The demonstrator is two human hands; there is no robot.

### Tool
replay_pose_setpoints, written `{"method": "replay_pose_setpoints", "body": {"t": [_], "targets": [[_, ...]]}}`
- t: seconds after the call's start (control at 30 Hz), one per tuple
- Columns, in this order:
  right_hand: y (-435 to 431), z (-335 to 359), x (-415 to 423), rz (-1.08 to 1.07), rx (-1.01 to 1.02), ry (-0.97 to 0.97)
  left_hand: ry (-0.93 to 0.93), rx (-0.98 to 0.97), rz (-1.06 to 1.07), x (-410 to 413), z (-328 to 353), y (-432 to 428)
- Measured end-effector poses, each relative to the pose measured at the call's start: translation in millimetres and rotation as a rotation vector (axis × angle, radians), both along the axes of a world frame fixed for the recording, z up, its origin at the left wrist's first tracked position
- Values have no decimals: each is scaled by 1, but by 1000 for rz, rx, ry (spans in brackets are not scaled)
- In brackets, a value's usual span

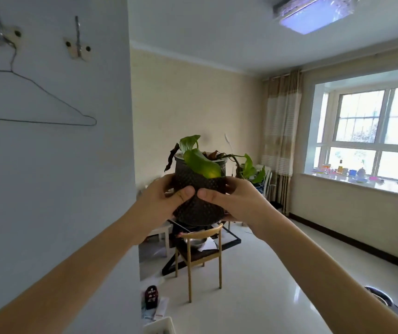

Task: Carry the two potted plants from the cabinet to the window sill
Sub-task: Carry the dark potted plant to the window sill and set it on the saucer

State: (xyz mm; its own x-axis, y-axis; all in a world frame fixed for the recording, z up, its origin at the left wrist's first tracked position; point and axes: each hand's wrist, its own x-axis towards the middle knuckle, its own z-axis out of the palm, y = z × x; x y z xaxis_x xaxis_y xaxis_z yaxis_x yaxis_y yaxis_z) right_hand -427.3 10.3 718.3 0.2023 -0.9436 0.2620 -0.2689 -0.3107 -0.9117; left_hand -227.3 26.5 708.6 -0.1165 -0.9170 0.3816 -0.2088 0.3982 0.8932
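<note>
A potted plant in a dark textured pot (198, 208) is held up in front of me, with green leaves and a few dry brown ones spilling over its rim. My left hand (162, 201) grips the pot's left side and my right hand (231, 201) grips its right side, thumbs nearly meeting on the front. The window sill (352, 183) runs along the far right wall under a bright window, well beyond the pot. No second potted plant and no cabinet show in view.
A white wall corner (130, 165) with a wire hanger (36, 104) stands close on my left. A wooden chair (200, 254) and a dark table frame stand on the glossy floor ahead. Small colourful items (347, 171) crowd the sill. Boxes lie on the floor at bottom centre.
</note>
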Motion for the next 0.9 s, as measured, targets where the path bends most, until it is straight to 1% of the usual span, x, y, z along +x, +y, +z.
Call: {"method": "replay_pose_setpoints", "body": {"t": [0.17, 0.3, 0.37, 0.57, 0.73, 0.9], "targets": [[-10, 2, -79, -98, -7, -24, -73, -77, -51, -76, 9, -22], [-17, 0, -136, -151, -12, -51, -7, -43, -159, -132, 7, -47], [-23, -2, -161, -181, -11, -69, -18, -46, -210, -160, 5, -62], [-44, -9, -220, -326, -28, -72, -56, -73, -312, -229, -1, -115], [-73, -15, -258, -468, -37, -117, -45, -74, -485, -276, -8, -174], [-109, -4, -285, -605, -111, -105, -40, -123, -599, -313, 8, -229]]}}
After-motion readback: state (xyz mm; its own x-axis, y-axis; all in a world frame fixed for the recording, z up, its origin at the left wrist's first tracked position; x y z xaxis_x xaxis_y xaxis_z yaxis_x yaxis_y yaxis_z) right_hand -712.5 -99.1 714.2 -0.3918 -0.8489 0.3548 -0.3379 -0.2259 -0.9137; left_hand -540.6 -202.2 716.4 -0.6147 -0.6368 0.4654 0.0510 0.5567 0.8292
